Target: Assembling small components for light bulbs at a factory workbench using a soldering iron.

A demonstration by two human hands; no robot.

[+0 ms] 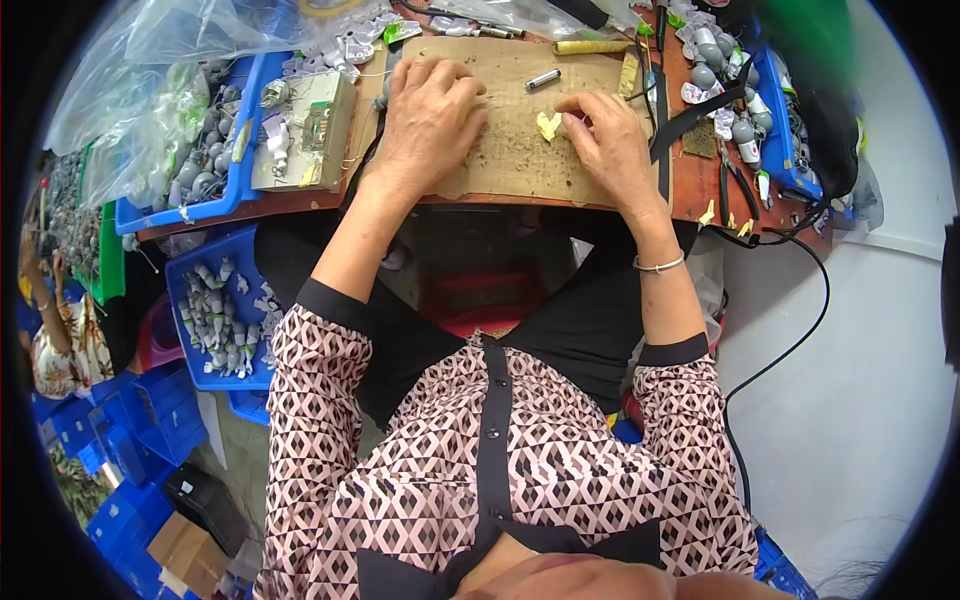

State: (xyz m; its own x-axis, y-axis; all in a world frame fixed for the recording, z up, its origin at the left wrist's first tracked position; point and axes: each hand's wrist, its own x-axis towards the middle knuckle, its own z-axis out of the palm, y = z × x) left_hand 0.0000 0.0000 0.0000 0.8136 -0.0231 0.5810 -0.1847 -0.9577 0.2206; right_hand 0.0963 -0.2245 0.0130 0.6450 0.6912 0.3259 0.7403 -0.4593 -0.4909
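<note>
Pale pink shirt (420,470) with a dark diamond lattice; black cuffs (335,303) edge its sleeves (312,400), a black collar (400,574) tops it, buttons (493,434) dot its black placket (492,465). Black trousers (565,325). Thin, pale bangle (660,268) round the right wrist (656,236).

Left grip (428,122), right grip (612,145) apart

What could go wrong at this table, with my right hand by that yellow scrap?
Three possible risks. The short cylinder lies loose on the cardboard near your right hand and the yellow scrap, so a sweep might set it rolling. The pliers lie near the table's front edge and could get knocked off. The black cable hangs in a loop off the right side, where it might snag.
</note>
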